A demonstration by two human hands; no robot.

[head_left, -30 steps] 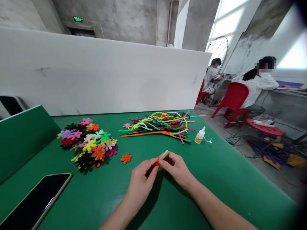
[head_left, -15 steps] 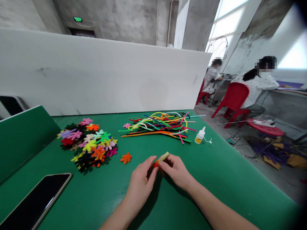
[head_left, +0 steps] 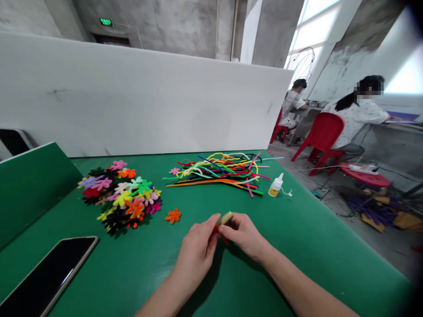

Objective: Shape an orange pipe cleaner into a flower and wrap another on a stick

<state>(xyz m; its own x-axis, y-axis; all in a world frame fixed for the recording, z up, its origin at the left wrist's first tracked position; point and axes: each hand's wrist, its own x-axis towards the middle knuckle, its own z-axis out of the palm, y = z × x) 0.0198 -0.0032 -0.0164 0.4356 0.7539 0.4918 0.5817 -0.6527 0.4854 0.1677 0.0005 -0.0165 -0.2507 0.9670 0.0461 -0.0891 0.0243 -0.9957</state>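
Note:
Above the green table, my left hand [head_left: 198, 246] is closed in a pinch on an orange-red pipe cleaner [head_left: 216, 228], its fingertips covering most of it. My right hand [head_left: 246, 237] meets it there, thumb and fingers closed around a short pale-yellow stick [head_left: 226, 218] whose exact kind I cannot make out. A red end of the pipe cleaner hangs below the fingers. To the left of my hands lies a single orange pipe-cleaner flower [head_left: 173, 216].
A heap of colourful pipe-cleaner flowers [head_left: 124, 198] lies left, with loose pipe cleaners [head_left: 218, 169] toward the back. A small glue bottle [head_left: 276, 185] stands uncapped at right. A phone [head_left: 49, 277] lies front left. A white partition [head_left: 165, 105] borders the back; two people sit beyond.
My left fingers have closed in tighter, nearer the pale stick, and now cover more of the orange-red pipe cleaner. The camera view has shifted slightly.

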